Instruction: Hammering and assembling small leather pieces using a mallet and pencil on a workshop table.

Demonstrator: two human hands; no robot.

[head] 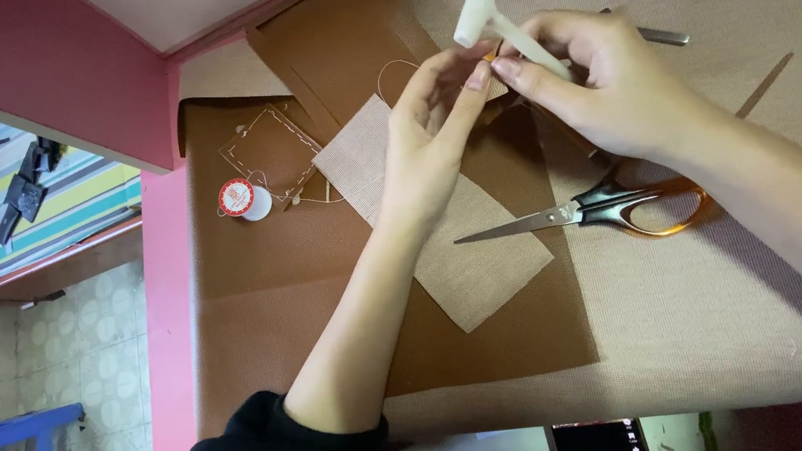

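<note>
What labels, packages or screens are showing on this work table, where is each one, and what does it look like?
Thread spool label: round, red and white, on top of a white spool on the brown leather sheet, left of the left hand.
Phone screen: bottom edge of view, dark rectangle with small light text and icons, only partly visible.
No packages or signs visible.
</note>
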